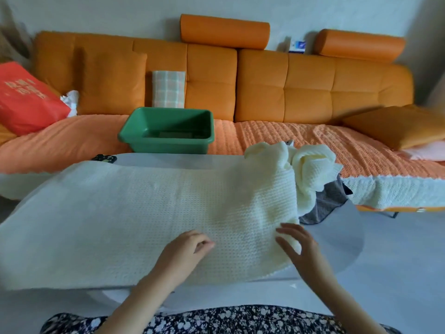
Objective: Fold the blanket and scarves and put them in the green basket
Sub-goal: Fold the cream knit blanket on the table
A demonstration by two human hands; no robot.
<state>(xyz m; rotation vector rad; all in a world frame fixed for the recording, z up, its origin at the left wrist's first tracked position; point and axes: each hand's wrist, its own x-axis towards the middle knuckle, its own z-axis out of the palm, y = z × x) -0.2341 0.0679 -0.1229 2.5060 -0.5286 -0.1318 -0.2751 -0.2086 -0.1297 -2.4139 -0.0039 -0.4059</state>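
The cream knitted blanket (144,213) lies spread across the middle of the frame on the white tabletop (337,237), its right end bunched over a grey scarf (330,201). Both hands rest near its lower edge, apart. The left hand (187,249) is loosely curled and grips nothing; the right hand (301,249) has its fingers spread. Shaking out the bunch before folding would likely give squarer corners. The green basket (168,147) sits at upper centre on the orange sofa (289,80).
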